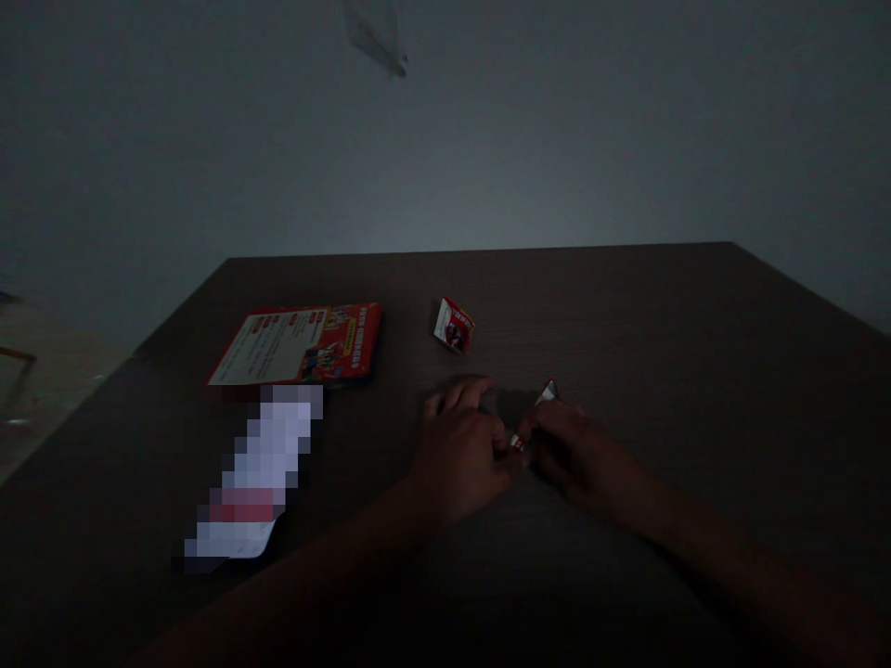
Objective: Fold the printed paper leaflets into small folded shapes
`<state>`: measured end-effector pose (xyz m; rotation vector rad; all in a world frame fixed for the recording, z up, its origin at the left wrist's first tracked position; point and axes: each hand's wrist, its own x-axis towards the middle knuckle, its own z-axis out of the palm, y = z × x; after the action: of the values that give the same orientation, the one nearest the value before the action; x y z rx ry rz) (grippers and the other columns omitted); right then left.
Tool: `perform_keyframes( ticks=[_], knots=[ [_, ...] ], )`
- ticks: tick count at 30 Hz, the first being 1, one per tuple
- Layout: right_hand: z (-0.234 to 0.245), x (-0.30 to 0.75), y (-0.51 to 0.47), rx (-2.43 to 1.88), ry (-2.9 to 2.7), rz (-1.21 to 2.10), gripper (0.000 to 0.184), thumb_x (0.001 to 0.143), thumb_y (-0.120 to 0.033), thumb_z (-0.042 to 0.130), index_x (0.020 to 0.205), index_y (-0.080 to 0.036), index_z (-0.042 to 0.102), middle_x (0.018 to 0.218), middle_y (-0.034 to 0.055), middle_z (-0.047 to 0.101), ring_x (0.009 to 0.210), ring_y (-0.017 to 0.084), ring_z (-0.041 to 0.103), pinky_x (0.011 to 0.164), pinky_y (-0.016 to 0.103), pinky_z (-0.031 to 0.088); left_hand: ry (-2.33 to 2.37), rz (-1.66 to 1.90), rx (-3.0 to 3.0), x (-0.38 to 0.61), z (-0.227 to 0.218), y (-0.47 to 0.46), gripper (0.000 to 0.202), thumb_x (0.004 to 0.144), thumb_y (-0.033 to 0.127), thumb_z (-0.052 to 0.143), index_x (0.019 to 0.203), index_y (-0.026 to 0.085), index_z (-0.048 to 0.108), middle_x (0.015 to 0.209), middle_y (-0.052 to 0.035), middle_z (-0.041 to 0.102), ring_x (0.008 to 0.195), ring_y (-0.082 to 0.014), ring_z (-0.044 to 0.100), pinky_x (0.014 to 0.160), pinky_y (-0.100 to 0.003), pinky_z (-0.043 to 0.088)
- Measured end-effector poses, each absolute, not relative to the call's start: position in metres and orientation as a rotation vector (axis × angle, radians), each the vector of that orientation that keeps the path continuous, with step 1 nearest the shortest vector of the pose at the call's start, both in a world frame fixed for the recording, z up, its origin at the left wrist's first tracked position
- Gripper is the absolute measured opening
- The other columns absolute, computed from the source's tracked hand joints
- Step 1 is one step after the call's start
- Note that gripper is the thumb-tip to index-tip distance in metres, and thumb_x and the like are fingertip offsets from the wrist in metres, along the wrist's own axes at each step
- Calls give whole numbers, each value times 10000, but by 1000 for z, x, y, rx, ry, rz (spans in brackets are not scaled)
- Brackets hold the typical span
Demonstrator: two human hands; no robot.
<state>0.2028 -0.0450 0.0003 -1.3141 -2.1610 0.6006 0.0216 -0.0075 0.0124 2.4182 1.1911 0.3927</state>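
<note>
Over the middle of the dark table, my left hand (459, 455) and my right hand (581, 450) meet with their fingertips close together. A small red-and-white folded paper piece (548, 391) shows above my right fingers, and a bit of it peeks out between both hands. Both hands are closed in a pinch on it; much of the piece is hidden by the fingers. Just beyond my left hand lies another small folded paper piece (454, 327), red and white with a dark printed picture.
On the left lies a stack of red printed cards or booklets (278, 343). Nearer me is a phone-like flat device (261, 473) with a bright, pixelated screen. The table (613, 306) ends at a pale wall, where a clear plastic bag (376, 37) hangs.
</note>
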Motion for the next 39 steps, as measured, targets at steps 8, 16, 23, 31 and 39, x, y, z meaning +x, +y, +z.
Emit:
perform_keyframes(
  ticks=[8,16,23,31,39],
  knots=[
    [-1,204,-44,-1325,-2153,574,232,772,-20,479,894,-204,552,826,19,612,780,169,551,742,313,392,1226,311,2365,8,18,0,133,687,318,715,638,209,657,1357,-80,481,1286,-320,371,966,-544,300],
    [-1,205,-45,-1359,-2107,598,232,780,-35,494,902,-212,578,841,16,638,802,170,585,762,317,426,1216,340,2355,1,14,5,92,660,276,724,715,224,671,1398,-85,427,1282,-328,374,967,-542,292],
    [1,208,-42,-1332,-2026,722,177,801,-88,521,895,-222,589,831,9,667,764,157,619,701,287,471,1152,498,2394,10,7,-4,215,733,381,682,879,230,633,1300,-84,505,1258,-262,403,1007,-473,281],
    [8,227,-37,-1352,-1918,576,97,840,-171,531,907,-209,591,846,33,683,762,168,650,680,284,509,1173,534,2364,13,5,-4,133,761,328,675,869,250,670,1262,-46,535,1189,-248,465,980,-458,311],
    [10,253,-32,-1513,-1975,458,201,843,-235,540,1034,-212,598,1008,69,680,914,226,652,803,376,521,1231,486,2282,13,8,0,114,730,304,705,836,264,710,1281,-49,525,1206,-270,455,981,-488,310]
  ],
)
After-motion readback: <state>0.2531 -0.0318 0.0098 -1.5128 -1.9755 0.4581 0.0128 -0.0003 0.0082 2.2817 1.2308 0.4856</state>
